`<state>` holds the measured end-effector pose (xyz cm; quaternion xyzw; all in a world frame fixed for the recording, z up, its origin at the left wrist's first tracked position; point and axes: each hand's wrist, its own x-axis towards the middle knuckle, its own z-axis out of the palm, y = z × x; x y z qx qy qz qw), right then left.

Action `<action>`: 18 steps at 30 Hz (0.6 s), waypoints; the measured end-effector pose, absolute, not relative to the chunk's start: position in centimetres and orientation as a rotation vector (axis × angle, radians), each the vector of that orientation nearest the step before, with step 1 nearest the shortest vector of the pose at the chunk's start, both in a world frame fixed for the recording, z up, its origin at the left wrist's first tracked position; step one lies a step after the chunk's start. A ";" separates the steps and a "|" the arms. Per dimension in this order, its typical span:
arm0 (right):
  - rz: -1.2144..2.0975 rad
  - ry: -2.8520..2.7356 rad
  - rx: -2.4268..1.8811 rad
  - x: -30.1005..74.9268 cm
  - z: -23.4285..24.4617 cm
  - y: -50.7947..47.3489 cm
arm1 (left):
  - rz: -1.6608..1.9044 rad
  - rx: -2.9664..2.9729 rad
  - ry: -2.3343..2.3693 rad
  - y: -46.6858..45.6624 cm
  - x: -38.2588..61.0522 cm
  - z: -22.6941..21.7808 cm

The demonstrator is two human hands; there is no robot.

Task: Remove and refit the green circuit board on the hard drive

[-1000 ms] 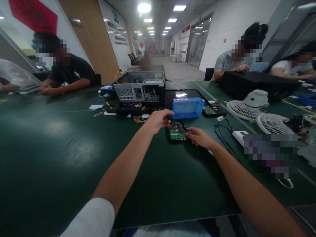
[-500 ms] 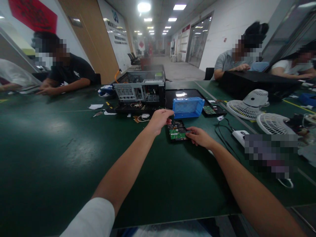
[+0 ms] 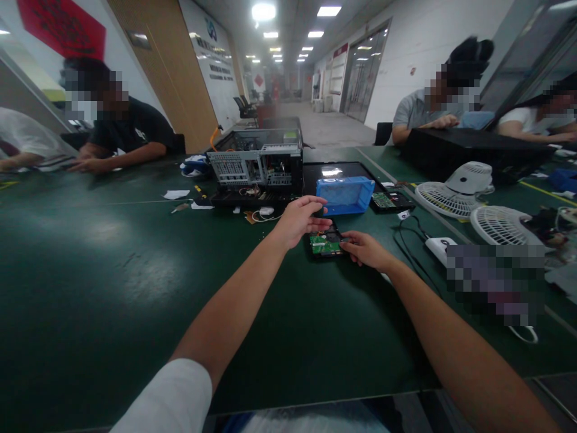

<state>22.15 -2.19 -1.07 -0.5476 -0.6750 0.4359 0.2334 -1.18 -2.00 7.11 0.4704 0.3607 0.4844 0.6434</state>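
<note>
Plain white short sleeve point(image 3: 166, 397), bare forearms point(image 3: 243, 294), ungloved left hand point(image 3: 297, 224), ungloved right hand point(image 3: 367, 250)

The hard disk drive point(image 3: 334, 236) lies flat on the green tabletop point(image 3: 252, 313), circuit-board side up. Its casing is black and rectangular, with a green circuit board point(image 3: 324, 245) across the near half. It sits nearer than the blue bin point(image 3: 345, 195); the left hand point(image 3: 301, 224) partly hides its far end, and the right hand point(image 3: 366, 249) grips its right edge.

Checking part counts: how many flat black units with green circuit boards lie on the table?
2. One flat black rectangular unit with a green circuit board is at the right hand; another such unit lies right of the blue plastic bin. More may be hidden.
</note>
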 end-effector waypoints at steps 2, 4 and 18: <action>1.196 -1.851 -1.512 22.2 -1.1 -2.1 | 1.117 1.059 0.820 -1.9 -1.3 7.2; 1.199 -1.857 -1.510 22.2 -1.3 -2.1 | 1.127 1.052 0.813 -1.9 -1.4 7.2; 1.198 -1.849 -1.507 22.5 -1.8 -1.7 | 1.134 1.013 0.818 -1.6 -1.7 7.0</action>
